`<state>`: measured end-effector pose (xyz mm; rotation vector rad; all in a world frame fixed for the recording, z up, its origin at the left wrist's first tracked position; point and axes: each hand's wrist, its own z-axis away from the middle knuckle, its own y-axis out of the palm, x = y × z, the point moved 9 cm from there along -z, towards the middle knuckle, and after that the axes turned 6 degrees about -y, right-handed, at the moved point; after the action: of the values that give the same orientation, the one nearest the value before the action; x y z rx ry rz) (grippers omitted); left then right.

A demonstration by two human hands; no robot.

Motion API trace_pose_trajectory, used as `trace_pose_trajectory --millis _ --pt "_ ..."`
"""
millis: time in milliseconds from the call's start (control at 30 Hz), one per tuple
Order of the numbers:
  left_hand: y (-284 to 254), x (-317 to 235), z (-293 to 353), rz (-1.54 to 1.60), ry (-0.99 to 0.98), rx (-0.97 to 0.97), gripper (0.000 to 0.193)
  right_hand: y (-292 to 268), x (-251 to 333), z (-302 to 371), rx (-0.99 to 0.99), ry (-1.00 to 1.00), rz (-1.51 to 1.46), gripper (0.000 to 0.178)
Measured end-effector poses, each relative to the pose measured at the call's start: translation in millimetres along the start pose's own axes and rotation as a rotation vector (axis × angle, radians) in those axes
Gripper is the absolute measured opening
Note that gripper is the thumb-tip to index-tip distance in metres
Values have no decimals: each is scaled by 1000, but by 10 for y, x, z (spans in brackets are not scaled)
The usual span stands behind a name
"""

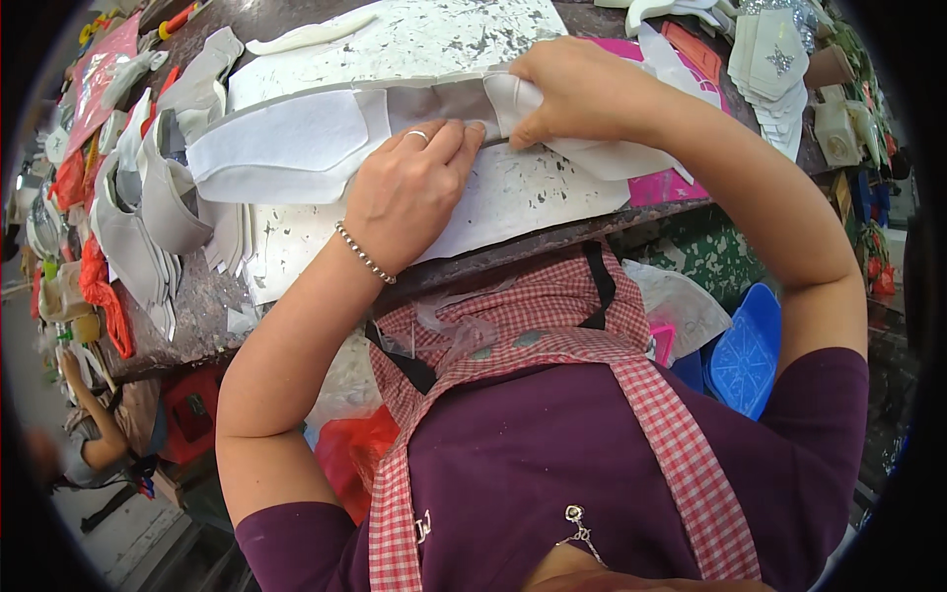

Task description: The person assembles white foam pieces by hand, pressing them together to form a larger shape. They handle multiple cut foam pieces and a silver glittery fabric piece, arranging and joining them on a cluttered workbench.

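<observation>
A long grey and white fabric piece (296,138), shaped like a shoe upper, lies across a speckled white sheet (533,192) on the worktable. My left hand (409,192) presses flat on its middle, with a ring on one finger and a bead bracelet on the wrist. My right hand (567,89) pinches the piece's right part, where the white fabric folds and bunches under the fingers. Both hands touch the same piece, a few centimetres apart.
Stacks of grey and white cut pieces (148,212) lie at the table's left. More white pieces (774,59) and a pink sheet (671,183) are at the right. A blue plastic basket (745,355) stands below the table edge (197,340). Another person (99,434) sits at the lower left.
</observation>
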<state>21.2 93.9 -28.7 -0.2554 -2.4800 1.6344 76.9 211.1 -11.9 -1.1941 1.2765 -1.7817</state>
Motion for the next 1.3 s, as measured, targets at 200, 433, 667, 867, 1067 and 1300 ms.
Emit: trace_pose_trajectory --millis 200,433,667,867,1067,1300 --pt "23 -6 -1 -11 14 -3 41 87 -112 -2 86 67 -53 40" --pt "0 -60 -39 -86 34 36 53 164 -147 -83 148 79 -36 34" --pt "36 -123 -109 -142 56 63 57 201 -134 -155 129 50 -13 32" --pt "94 -157 -188 -4 48 30 49 226 -205 -187 195 86 -36 35" --pt "172 -158 -98 -26 16 28 49 22 -145 -106 87 8 68 36" --pt "91 -211 -100 -49 -1 -48 49 22 -150 -188 -19 12 -102 38"
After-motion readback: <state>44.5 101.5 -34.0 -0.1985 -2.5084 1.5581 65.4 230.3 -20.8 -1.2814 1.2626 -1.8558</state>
